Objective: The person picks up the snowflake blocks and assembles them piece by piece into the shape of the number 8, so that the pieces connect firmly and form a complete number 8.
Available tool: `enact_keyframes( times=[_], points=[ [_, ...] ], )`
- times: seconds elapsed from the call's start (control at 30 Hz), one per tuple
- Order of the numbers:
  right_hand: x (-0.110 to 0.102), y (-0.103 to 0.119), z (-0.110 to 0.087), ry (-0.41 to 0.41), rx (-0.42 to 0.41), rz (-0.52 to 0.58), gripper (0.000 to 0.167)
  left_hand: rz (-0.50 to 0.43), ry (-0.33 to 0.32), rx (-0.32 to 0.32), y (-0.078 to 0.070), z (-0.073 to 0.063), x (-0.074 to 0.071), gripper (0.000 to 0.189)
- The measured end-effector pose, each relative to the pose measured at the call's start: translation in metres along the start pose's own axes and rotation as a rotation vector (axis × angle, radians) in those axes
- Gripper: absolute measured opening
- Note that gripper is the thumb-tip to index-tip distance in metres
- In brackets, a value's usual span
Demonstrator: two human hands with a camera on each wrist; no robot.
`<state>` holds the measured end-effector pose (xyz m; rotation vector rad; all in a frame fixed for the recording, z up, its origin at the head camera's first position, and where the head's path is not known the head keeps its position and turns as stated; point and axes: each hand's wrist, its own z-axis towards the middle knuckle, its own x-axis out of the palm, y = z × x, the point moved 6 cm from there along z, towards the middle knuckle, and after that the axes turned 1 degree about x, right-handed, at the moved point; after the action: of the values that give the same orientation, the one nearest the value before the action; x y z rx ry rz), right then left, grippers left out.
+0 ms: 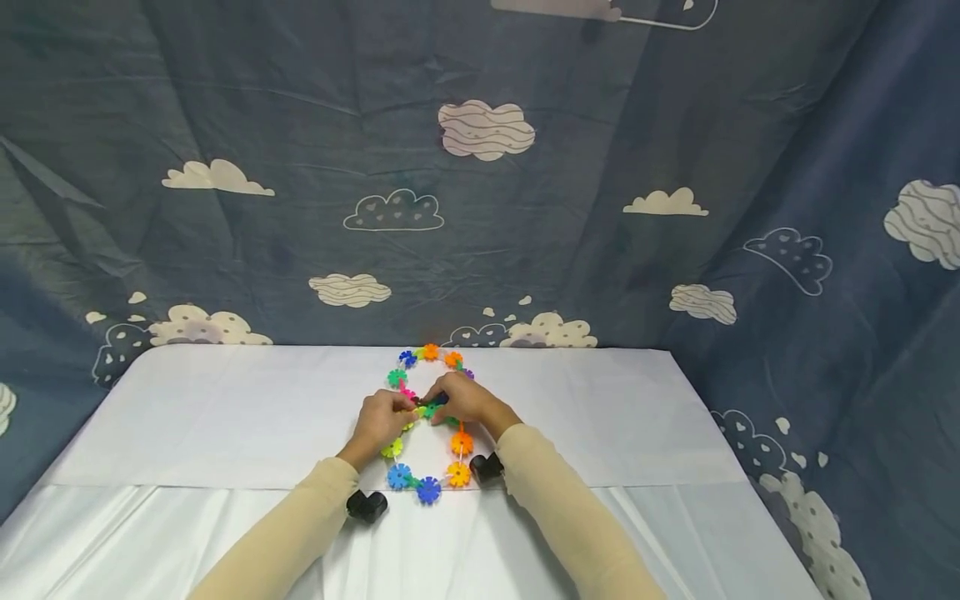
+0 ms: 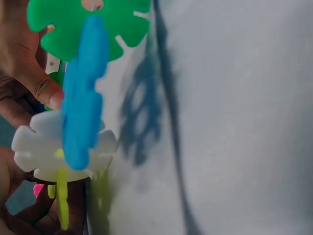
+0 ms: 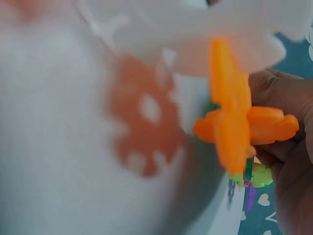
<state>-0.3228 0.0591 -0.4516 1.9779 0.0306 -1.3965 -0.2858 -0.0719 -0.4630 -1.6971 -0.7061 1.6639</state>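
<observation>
Interlocking flower-shaped discs form a figure-eight chain on the table, with one loop behind the other. At the left of its narrow middle, my left hand [image 1: 381,423] pinches the chain near a yellow-green disc [image 1: 392,448]. My right hand [image 1: 467,398] grips it from the right, its fingertips by a green disc [image 1: 431,411] and partly hiding a dark blue one. In the left wrist view, a blue disc [image 2: 82,117] stands edge-on before a white disc [image 2: 36,142]. Crossed orange discs [image 3: 232,117] show close in the right wrist view, beside the right hand's fingers.
Blue discs [image 1: 429,490] and orange discs [image 1: 458,475] make up the front loop. The back loop, with an orange disc [image 1: 431,352], reaches the rear edge of the white-covered table [image 1: 225,417]. A dark cloud-print curtain [image 1: 300,167] hangs behind. Black wrist cameras [image 1: 367,506] sit by both forearms.
</observation>
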Motion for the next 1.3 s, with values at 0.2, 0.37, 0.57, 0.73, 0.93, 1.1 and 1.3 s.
enact_keyframes(
  times=[0.2, 0.37, 0.57, 0.73, 0.93, 1.1, 1.3],
  points=[
    [-0.003, -0.001, -0.003, -0.014, -0.044, -0.025, 0.030, 0.073, -0.031, 0.019, -0.004, -0.003, 0.001, 0.007],
    [-0.005, -0.005, -0.003, -0.030, 0.011, -0.067, 0.033, 0.300, -0.049, 0.044, -0.015, -0.006, 0.000, 0.010],
    [-0.002, -0.014, -0.002, -0.024, 0.123, -0.075, 0.040, 0.355, -0.068, 0.138, -0.021, -0.004, 0.002, 0.010],
    [-0.001, -0.012, -0.003, -0.052, 0.090, -0.042, 0.036, 0.248, -0.097, 0.162, -0.017, -0.004, 0.000, 0.007],
    [0.000, -0.009, -0.003, -0.074, 0.024, 0.005, 0.034, 0.176, -0.099, 0.149, -0.012, -0.005, 0.000, 0.004],
    [0.001, -0.009, -0.002, -0.047, -0.016, 0.036, 0.034, 0.149, -0.104, 0.119, -0.008, -0.004, 0.002, 0.004],
    [0.001, -0.010, 0.001, -0.029, -0.034, 0.051, 0.032, 0.132, -0.134, 0.126, -0.007, -0.003, 0.003, 0.004]
  ],
)
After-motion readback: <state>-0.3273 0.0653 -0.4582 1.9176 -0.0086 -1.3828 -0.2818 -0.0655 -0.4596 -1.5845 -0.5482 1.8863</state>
